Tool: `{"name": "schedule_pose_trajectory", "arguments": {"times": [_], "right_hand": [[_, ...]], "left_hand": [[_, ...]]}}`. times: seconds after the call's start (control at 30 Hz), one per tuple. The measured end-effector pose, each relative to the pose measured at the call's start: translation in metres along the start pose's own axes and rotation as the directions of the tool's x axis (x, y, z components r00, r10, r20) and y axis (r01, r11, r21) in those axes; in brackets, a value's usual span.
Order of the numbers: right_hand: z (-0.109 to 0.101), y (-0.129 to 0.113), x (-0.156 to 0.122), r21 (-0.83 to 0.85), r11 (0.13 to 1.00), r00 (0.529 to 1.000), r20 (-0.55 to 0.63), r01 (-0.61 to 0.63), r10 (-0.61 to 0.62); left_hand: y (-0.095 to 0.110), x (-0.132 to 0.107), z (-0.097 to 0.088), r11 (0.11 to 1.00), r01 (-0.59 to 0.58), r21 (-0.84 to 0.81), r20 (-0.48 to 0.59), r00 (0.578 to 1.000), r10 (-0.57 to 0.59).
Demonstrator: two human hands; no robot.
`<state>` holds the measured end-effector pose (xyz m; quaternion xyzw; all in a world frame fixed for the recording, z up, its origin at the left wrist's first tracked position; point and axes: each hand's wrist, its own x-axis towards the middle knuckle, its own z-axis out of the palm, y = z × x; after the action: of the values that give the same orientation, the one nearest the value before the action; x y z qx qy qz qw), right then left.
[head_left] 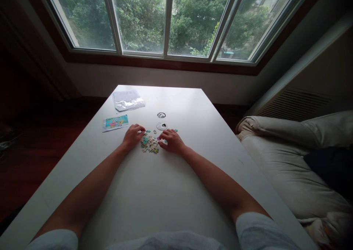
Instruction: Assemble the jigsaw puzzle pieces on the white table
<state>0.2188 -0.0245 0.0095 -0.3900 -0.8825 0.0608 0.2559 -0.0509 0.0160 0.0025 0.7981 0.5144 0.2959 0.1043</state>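
Note:
A small heap of jigsaw puzzle pieces, mostly teal, cream and yellow, lies on the white table. At the heap's upper left is my left hand, its fingers curled and drawn together beside a few teal pieces. Whatever is between those fingertips is too small to make out. On the heap's right side, my right hand has its fingers bent but apart, the tips over the edge pieces. A few loose pieces lie above the heap, and one teal piece is just beyond my right hand.
A picture card with cartoon figures lies left of my left hand. Behind it is a clear plastic bag with paper. Two round holes are set in the tabletop. A beige sofa stands to the right; a window is ahead.

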Motion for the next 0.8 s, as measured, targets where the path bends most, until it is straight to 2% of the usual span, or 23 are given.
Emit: {"name": "schedule_pose_trajectory", "arguments": {"times": [0.17,0.33,0.47,0.6,0.7,0.8], "right_hand": [[-0.005,0.003,-0.001,-0.04,0.999,0.999,0.047,-0.025,0.027],[-0.002,0.007,0.0,-0.074,0.997,0.998,0.059,0.008,-0.004],[-0.002,0.008,0.001,-0.092,0.995,0.998,0.048,0.032,-0.028],[0.001,0.013,0.001,-0.109,0.993,0.999,0.018,0.041,-0.04],[0.006,0.019,0.001,-0.064,0.998,0.998,-0.064,-0.028,0.024],[0.009,0.026,0.001,0.031,0.987,0.973,-0.163,-0.16,0.163]], "left_hand": [[0.015,-0.003,-0.003,0.991,-0.125,-0.047,0.08,0.989,0.128],[0.029,-0.006,-0.007,0.958,-0.28,-0.061,0.198,0.937,0.287],[0.03,-0.005,-0.009,0.945,-0.326,-0.033,0.246,0.913,0.324],[0.027,-0.004,-0.005,0.93,-0.366,-0.034,0.233,0.902,0.363],[0.025,-0.003,-0.002,0.922,-0.384,-0.037,0.229,0.895,0.382],[0.023,-0.003,-0.001,0.924,-0.382,-0.025,0.212,0.901,0.378]]}}
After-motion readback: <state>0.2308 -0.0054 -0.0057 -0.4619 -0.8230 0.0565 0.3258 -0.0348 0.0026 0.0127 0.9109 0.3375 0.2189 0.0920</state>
